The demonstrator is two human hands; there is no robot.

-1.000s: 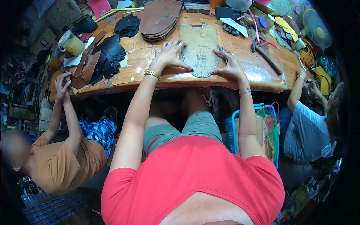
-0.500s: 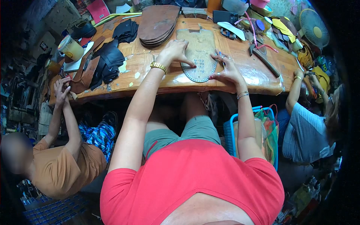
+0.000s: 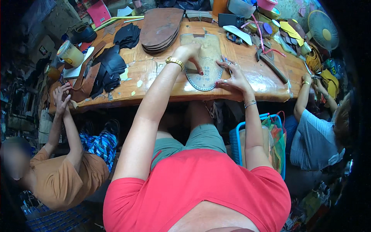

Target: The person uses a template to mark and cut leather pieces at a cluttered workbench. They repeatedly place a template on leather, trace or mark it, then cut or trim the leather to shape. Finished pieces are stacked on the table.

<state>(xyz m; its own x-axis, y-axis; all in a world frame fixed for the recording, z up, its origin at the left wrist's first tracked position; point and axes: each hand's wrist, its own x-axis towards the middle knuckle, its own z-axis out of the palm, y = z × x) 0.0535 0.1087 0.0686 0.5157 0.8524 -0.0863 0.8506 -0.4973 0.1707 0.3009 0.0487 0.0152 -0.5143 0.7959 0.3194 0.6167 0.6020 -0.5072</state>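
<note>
A tan, round-ended pattern piece (image 3: pixel 205 46) lies flat on the wooden table in front of me. Small holes run along its near edge, and handwritten marks cover its lower part. My left hand (image 3: pixel 189 54) rests on its left side with thumb and fingers spread, the thumb pointing toward the marks. At the right edge of the piece is my right hand (image 3: pixel 236 79), thumb and forefinger apart against the rim. A slim silver-blue pen-like stick (image 3: pixel 230 63) shows among its fingers, partly hidden. What lies under the pattern cannot be seen.
Stacked brown leather pieces (image 3: pixel 161 29) lie beyond my left hand, with black leather pieces (image 3: pixel 110 67) farther left. A hammer (image 3: pixel 272 67) lies to the right. A blue basket (image 3: pixel 234 143) stands beside my legs. Co-workers sit at left (image 3: pixel 73 174) and right (image 3: pixel 315 139).
My left hand has slid slightly right and nearer over the pattern piece, its wrist more above the table. My right hand has stayed at the right edge.
</note>
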